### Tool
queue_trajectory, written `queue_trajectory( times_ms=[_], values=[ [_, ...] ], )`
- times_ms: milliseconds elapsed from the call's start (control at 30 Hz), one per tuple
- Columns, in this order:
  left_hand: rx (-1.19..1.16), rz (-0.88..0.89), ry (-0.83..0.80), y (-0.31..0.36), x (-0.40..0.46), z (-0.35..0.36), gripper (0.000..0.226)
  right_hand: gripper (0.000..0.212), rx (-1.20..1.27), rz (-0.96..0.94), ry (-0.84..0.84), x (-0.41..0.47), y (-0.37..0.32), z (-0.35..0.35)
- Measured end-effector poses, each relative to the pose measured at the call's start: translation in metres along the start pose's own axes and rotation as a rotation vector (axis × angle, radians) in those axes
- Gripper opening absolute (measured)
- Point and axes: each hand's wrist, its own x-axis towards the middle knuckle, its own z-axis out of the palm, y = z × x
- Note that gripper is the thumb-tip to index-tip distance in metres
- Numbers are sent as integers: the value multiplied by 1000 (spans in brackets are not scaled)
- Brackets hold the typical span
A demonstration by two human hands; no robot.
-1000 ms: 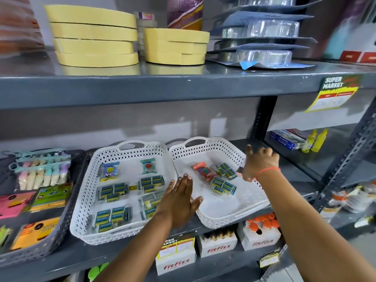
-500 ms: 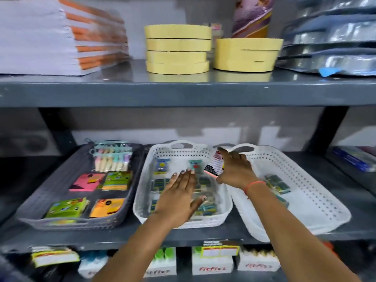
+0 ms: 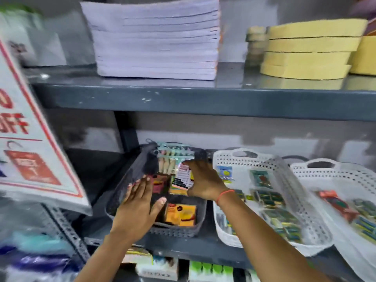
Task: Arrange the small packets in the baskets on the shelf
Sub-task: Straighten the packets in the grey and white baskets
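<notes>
Three baskets sit side by side on the middle shelf: a dark grey basket (image 3: 175,231), a white basket (image 3: 223,159) with several small green and blue packets, and a second white basket (image 3: 343,169) at the right. My right hand (image 3: 203,184) holds a small white packet (image 3: 183,176) with red and black print over the grey basket. My left hand (image 3: 138,208) hovers flat over that basket's near left part, fingers apart, empty. An orange packet (image 3: 181,214) lies in the grey basket.
A stack of white paper (image 3: 156,37) and yellow tape rolls (image 3: 309,47) rest on the upper shelf. A tilted red and white sign (image 3: 30,139) hangs at the left. Boxes stand on the lower shelf (image 3: 209,269).
My view has swung left. My right hand has carried the white packet from over the first white basket to over the grey basket, and my left hand moved left with it.
</notes>
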Motion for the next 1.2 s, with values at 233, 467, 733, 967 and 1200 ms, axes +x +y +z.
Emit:
queue_trajectory(
  times_ms=[233,467,733,967,1200],
  values=[
    [-131,-103,-47,-20,0,11,138,77,-15,-46,-98,45,-42,51],
    [-178,-95,-31,-23,-2,13,129,65,42,-50,-157,87,-58,79],
    [-172,-71,-45,-22,-6,9,105,76,5,-56,-218,112,-61,91],
    [-193,-82,-66,-22,-7,9,105,54,14,-68,-194,111,-56,93],
    [-181,-106,-124,-16,-6,0,116,32,105,-25,-10,91,-38,81]
  ],
)
